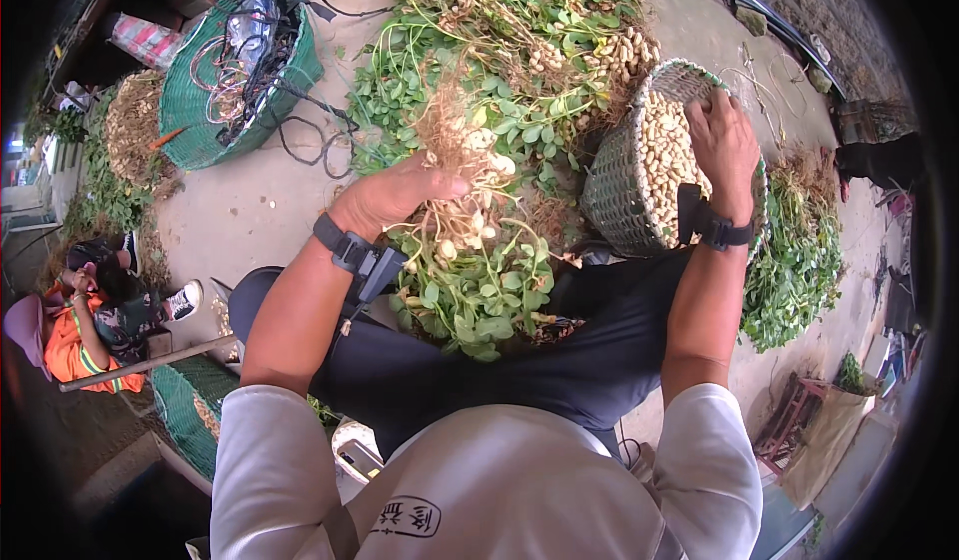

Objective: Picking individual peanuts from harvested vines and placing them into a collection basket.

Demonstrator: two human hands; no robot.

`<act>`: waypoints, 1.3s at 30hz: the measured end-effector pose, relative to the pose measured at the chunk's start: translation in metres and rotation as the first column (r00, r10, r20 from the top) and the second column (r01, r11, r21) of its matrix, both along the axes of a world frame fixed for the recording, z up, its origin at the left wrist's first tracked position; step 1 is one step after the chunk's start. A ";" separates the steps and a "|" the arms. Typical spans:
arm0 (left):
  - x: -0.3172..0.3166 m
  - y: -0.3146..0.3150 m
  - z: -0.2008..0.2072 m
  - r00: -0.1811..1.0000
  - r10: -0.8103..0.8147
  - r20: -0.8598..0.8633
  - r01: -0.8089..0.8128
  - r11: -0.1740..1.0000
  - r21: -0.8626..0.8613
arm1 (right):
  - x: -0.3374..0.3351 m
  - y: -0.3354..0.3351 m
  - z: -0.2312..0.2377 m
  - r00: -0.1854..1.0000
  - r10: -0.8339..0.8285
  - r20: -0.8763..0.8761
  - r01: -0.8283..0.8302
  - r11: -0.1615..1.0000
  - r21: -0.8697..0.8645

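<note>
My left hand (408, 190) is closed round an uprooted peanut plant (465, 225). Pale pods and brown roots stick out above the fist, and the green leaves hang down between my knees. Over the far inner side of a green woven basket (617, 185), my right hand (723, 145) is held with its fingers curled downward. Any object inside those fingers is hidden. Loose peanuts (659, 150) fill the basket close to its rim, just left of that hand.
A large heap of peanut plants (499, 50) lies ahead of me, and another bundle (799, 260) lies right of the basket. Far left stands a green basket (190, 90) with cables and a bag. A person in an orange vest (80, 345) sits at left.
</note>
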State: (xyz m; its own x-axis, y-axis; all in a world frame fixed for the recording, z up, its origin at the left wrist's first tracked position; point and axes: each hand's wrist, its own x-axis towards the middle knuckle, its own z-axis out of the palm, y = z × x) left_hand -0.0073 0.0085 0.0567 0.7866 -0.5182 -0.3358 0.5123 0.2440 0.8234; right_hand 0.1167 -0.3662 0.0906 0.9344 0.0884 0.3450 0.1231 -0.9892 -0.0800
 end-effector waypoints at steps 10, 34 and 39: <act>-0.006 -0.010 0.010 0.970 -0.230 0.083 0.234 0.971 -0.044 | -0.070 0.117 -0.020 0.458 0.856 -0.239 0.193 0.167 0.967; 0.009 -0.047 -0.042 0.970 -0.195 0.148 0.087 0.841 0.534 | -0.077 0.151 -0.086 0.595 0.737 -0.319 0.201 0.249 0.948; 0.014 -0.050 -0.041 0.980 -0.110 -0.167 0.159 0.935 0.318 | -0.078 0.151 -0.090 0.525 0.731 -0.436 0.549 0.100 0.830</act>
State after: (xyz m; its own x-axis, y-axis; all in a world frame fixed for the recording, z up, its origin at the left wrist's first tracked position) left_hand 0.0067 -0.0412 0.0161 0.6475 -0.4577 -0.6093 0.6401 -0.1071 0.7608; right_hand 0.0390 -0.2148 0.0009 0.7637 0.4589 -0.4539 -0.5302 0.0448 -0.8467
